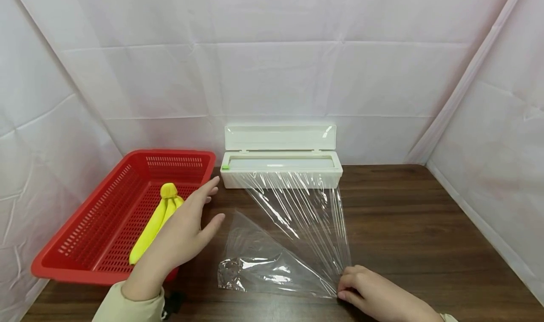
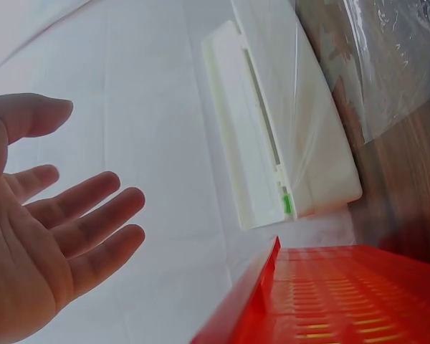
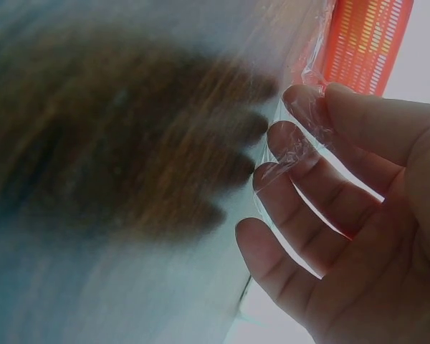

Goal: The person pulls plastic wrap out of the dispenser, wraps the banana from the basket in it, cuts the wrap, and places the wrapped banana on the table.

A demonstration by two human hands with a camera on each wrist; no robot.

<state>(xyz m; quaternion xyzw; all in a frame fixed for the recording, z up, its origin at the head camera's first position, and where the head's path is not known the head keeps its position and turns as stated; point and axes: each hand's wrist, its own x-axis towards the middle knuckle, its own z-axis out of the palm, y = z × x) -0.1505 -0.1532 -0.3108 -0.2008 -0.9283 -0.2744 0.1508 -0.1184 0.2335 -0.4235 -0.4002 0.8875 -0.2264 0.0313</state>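
A sheet of clear plastic wrap (image 1: 293, 218) stretches from a white wrap dispenser (image 1: 280, 179) toward the table's front. Its near right corner is pinched between the thumb and fingers of my right hand (image 1: 374, 289), low over the table; in the right wrist view, crumpled film (image 3: 301, 147) lies across those fingertips. My left hand (image 1: 182, 232) is raised near the red basket's right side, fingers extended and holding nothing. Below and left of it, a bunch of yellow bananas (image 1: 155, 223) lies in the basket, partly hidden by the hand. The near left part of the film lies folded and wrinkled.
The red perforated basket (image 1: 55, 265) stands at the left of the dark wooden table (image 1: 408, 218). The dispenser's lid (image 1: 280, 138) stands up, with a green slider (image 1: 225, 167) at its left end. White cloth walls (image 1: 272, 76) enclose the back and sides.
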